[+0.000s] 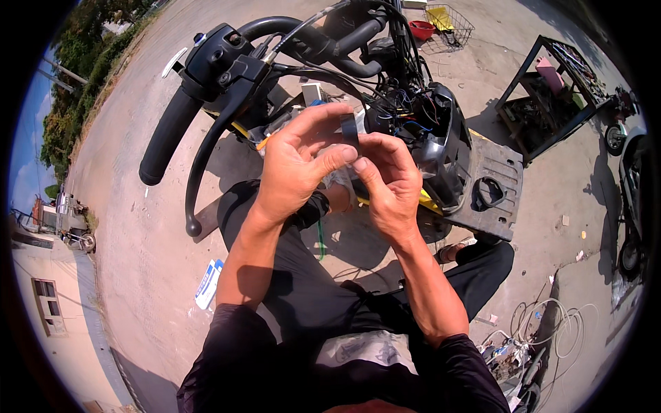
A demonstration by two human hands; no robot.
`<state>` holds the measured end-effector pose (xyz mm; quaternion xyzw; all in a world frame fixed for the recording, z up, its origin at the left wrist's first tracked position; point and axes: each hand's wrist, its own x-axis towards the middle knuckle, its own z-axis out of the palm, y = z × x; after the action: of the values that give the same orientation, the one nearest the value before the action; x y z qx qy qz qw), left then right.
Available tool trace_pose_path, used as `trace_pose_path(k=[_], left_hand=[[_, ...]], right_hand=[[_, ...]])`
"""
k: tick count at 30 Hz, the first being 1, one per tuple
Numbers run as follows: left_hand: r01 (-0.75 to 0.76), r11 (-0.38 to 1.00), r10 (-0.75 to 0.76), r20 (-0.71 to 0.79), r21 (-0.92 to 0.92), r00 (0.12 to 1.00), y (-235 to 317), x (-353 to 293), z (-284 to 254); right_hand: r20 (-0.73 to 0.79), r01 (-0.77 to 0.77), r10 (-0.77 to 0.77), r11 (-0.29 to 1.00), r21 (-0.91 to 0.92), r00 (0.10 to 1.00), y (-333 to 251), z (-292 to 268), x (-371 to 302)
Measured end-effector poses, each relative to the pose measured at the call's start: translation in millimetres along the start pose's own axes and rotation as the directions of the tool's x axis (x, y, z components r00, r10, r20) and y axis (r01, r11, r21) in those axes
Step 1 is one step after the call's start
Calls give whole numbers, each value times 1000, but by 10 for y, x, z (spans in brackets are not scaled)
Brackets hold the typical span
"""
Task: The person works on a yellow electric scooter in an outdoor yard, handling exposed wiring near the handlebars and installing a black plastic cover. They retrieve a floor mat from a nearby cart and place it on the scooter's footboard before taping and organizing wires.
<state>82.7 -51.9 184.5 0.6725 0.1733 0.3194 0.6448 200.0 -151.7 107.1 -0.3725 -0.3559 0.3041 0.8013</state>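
Note:
Both hands meet in front of the opened scooter front, fingers curled and thumb tips nearly touching. Between them is a short, dark, shiny band that looks like black tape (350, 129). My left hand (292, 162) pinches it from one side, and my right hand (394, 182) has its fingertips at its lower end. Whether the band is a roll or a loose strip, I cannot tell. Just beyond the hands, the scooter's exposed wires (406, 107) run into a black plastic housing (441, 148). To the left are the black handlebar grip (169, 138) and brake lever (195, 182).
The grey footboard (506, 172) carries a black looped strap (487, 193). A metal tool rack (537, 89) stands far right, a red bowl (421, 29) beside a wire basket (458, 41) farther back. Pale cable (571, 330) lies lower right, a blue-and-white packet (208, 283) left.

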Motion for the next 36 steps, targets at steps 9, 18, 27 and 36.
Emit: trace_pose_path(k=[9,18,27,36], left_hand=[[-240,968,238,34,73,971,-125,-128,-53],[-184,972,182,23,147,983,-35,-209,-100],[-233,886,212,96,400,972,-45,-210,-56],[-243,800,262,45,549,964,-88,-237,-25]], right_hand=[[48,147,-141,970,-193,989,-3,6,-54],[294,474,-372,676,-564,880,-180,-157,-78],[292,457,-352,649,-608,889,-240,-212,-145],[122,183,-137,740,-647,983,-315,-100,-256]])
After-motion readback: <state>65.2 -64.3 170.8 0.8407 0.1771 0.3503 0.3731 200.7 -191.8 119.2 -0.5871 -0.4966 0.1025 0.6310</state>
